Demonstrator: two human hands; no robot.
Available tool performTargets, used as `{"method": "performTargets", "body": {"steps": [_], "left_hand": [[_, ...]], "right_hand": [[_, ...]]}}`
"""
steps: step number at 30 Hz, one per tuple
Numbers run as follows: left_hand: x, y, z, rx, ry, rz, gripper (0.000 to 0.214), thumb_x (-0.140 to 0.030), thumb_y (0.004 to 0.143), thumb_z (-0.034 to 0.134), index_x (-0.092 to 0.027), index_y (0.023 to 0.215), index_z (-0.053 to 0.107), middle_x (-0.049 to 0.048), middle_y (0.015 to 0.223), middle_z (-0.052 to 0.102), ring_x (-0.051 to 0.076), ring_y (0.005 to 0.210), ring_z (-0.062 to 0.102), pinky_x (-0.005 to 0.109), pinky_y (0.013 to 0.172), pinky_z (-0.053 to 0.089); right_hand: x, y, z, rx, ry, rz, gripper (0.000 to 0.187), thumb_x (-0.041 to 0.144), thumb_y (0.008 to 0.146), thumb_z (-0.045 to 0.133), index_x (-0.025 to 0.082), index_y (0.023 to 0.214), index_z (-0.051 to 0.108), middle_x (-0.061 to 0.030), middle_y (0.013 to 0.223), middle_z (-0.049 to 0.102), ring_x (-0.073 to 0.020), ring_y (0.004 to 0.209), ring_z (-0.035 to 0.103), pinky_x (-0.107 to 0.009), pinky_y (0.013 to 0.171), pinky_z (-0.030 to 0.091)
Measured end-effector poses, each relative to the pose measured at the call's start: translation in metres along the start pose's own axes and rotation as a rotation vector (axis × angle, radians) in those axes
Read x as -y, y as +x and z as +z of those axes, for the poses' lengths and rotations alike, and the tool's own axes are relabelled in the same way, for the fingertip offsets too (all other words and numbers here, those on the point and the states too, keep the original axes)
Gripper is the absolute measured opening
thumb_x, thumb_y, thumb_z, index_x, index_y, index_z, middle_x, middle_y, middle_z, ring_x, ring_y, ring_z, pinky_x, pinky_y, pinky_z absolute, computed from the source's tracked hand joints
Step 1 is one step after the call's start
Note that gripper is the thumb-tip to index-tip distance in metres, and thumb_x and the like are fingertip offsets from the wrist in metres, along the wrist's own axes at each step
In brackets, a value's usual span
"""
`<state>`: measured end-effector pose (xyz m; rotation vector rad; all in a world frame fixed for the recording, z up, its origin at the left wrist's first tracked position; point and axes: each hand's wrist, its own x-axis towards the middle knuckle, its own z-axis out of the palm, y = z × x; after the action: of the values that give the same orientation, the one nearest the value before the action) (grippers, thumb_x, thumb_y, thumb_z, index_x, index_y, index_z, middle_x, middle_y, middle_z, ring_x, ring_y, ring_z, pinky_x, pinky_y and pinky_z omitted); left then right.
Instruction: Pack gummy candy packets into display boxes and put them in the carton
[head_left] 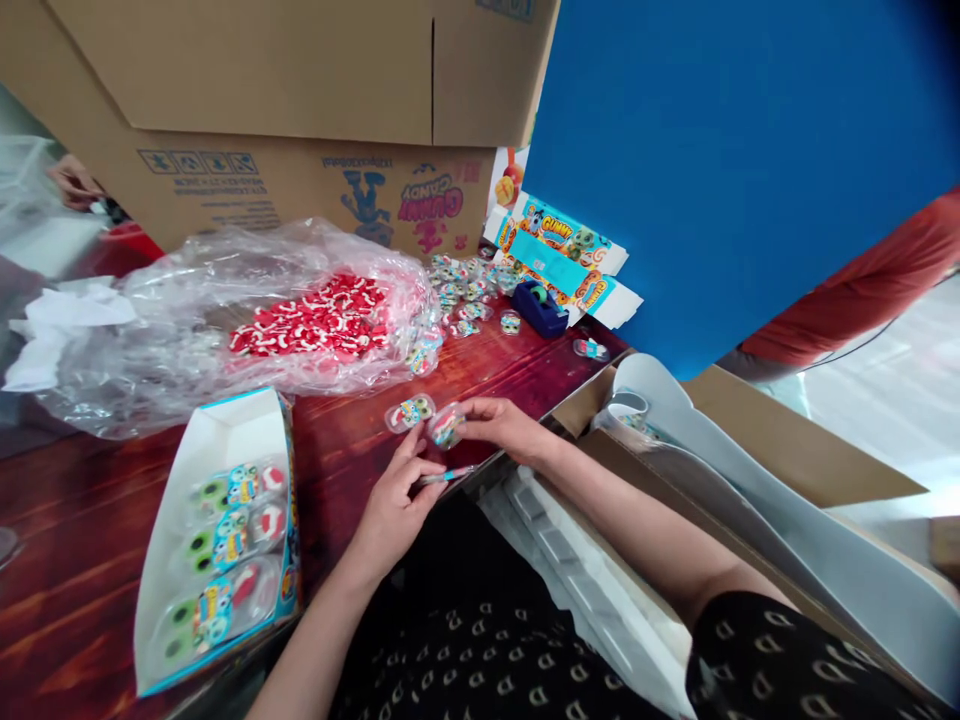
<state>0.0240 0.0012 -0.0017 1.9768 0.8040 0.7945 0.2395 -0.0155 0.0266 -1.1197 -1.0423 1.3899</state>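
My left hand (401, 495) is closed, pinching a small candy pack (450, 475) seen edge-on between thumb and fingers. In my right hand (501, 428) the fingertips grip another clear plastic candy pack (445, 426), with red and white pieces and a printed label showing. A third pack (410, 412) lies on the dark red wooden table (337, 470), just beyond my fingers. To the left stands an open display box (171, 525) with three packs lined up inside, each showing green eye-like pieces and a red candy.
A clear plastic bag (157, 350) of red and white gummies (322, 320) lies behind the box. Loose packs (465, 290), a blue tape dispenser (540, 308) and flattened gummy boxes (559, 255) are farther back. Large cartons (300, 190) and a blue panel (720, 150) stand behind; another person's hand (75, 183) shows far left.
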Motion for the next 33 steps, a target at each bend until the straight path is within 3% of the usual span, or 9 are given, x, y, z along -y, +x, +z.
{"method": "performTargets", "body": {"steps": [8, 11, 14, 17, 18, 21, 24, 29, 33], "left_hand": [[-0.007, 0.003, -0.004, -0.028, -0.29, -0.111, 0.018, -0.037, 0.081, 0.066, -0.02, 0.087, 0.068, 0.0077, 0.112, 0.07, 0.022, 0.106, 0.068, 0.034, 0.092, 0.056], [-0.008, 0.002, -0.006, -0.098, -0.284, -0.075, 0.016, -0.034, 0.082, 0.066, -0.02, 0.09, 0.067, 0.0061, 0.111, 0.07, 0.02, 0.104, 0.068, 0.032, 0.092, 0.056], [-0.007, 0.0, -0.006, -0.158, -0.199, -0.019, 0.013, -0.032, 0.084, 0.064, -0.02, 0.091, 0.066, 0.0037, 0.099, 0.07, 0.017, 0.093, 0.069, 0.028, 0.085, 0.056], [-0.006, -0.002, -0.005, -0.17, -0.025, 0.026, 0.013, -0.031, 0.087, 0.061, -0.02, 0.093, 0.066, 0.0032, 0.093, 0.069, 0.016, 0.087, 0.068, 0.028, 0.081, 0.054], [-0.006, -0.002, -0.004, -0.16, 0.025, 0.037, 0.015, -0.031, 0.088, 0.06, -0.021, 0.096, 0.066, 0.0034, 0.094, 0.069, 0.016, 0.088, 0.068, 0.028, 0.081, 0.054], [-0.005, -0.003, -0.002, -0.125, 0.085, 0.052, 0.02, -0.032, 0.091, 0.055, -0.022, 0.105, 0.065, 0.0042, 0.099, 0.07, 0.017, 0.092, 0.067, 0.029, 0.083, 0.053], [-0.001, -0.003, -0.002, -0.131, 0.091, 0.023, 0.023, -0.035, 0.092, 0.054, -0.022, 0.108, 0.064, 0.0039, 0.101, 0.07, 0.017, 0.093, 0.067, 0.028, 0.082, 0.053], [0.003, -0.003, -0.002, -0.153, 0.098, -0.061, 0.028, -0.039, 0.091, 0.056, -0.023, 0.113, 0.063, 0.0031, 0.105, 0.071, 0.017, 0.091, 0.069, 0.028, 0.083, 0.054], [0.0, -0.003, -0.002, -0.138, 0.119, -0.14, 0.051, -0.039, 0.09, 0.057, -0.024, 0.138, 0.048, 0.0057, 0.126, 0.067, 0.02, 0.111, 0.066, 0.033, 0.096, 0.051]], "right_hand": [[-0.029, -0.001, 0.038, -0.138, 0.256, 0.029, 0.035, 0.035, 0.058, 0.088, 0.022, 0.089, 0.078, 0.0013, 0.084, 0.076, -0.0144, 0.073, 0.067, -0.031, 0.078, 0.053], [-0.029, -0.004, 0.032, -0.047, 0.116, 0.036, 0.036, 0.041, 0.068, 0.08, 0.023, 0.099, 0.077, -0.0006, 0.092, 0.077, -0.018, 0.082, 0.071, -0.035, 0.086, 0.054], [-0.005, -0.003, -0.005, 0.035, -0.491, -0.004, 0.031, 0.038, 0.084, 0.065, 0.023, 0.109, 0.076, -0.002, 0.107, 0.077, -0.0196, 0.1, 0.07, -0.033, 0.096, 0.05], [0.035, 0.005, -0.071, -0.277, -1.341, 0.09, 0.033, 0.03, 0.093, 0.054, 0.03, 0.123, 0.069, 0.0014, 0.13, 0.068, -0.0152, 0.121, 0.061, -0.024, 0.105, 0.042], [0.048, 0.007, -0.096, -0.369, -1.426, 0.174, 0.034, 0.028, 0.095, 0.051, 0.025, 0.124, 0.069, -0.004, 0.132, 0.066, -0.0191, 0.124, 0.059, -0.028, 0.107, 0.04], [0.074, 0.013, -0.166, -0.558, -1.541, 0.373, 0.037, 0.018, 0.095, 0.044, 0.008, 0.117, 0.07, -0.0238, 0.125, 0.067, -0.0317, 0.122, 0.061, -0.041, 0.102, 0.045], [0.078, 0.015, -0.211, -0.632, -1.579, 0.533, 0.037, 0.022, 0.093, 0.049, -0.001, 0.112, 0.07, -0.0329, 0.118, 0.065, -0.0376, 0.116, 0.063, -0.041, 0.092, 0.049], [0.066, 0.015, -0.234, -0.581, -1.556, 0.594, 0.039, 0.032, 0.086, 0.063, 0.004, 0.112, 0.071, -0.0259, 0.117, 0.068, -0.0332, 0.113, 0.064, -0.034, 0.088, 0.048], [0.063, 0.012, -0.233, -0.482, -1.448, 0.537, 0.034, 0.035, 0.076, 0.074, 0.014, 0.103, 0.075, -0.0114, 0.102, 0.075, -0.0245, 0.097, 0.067, -0.026, 0.078, 0.047]]}}
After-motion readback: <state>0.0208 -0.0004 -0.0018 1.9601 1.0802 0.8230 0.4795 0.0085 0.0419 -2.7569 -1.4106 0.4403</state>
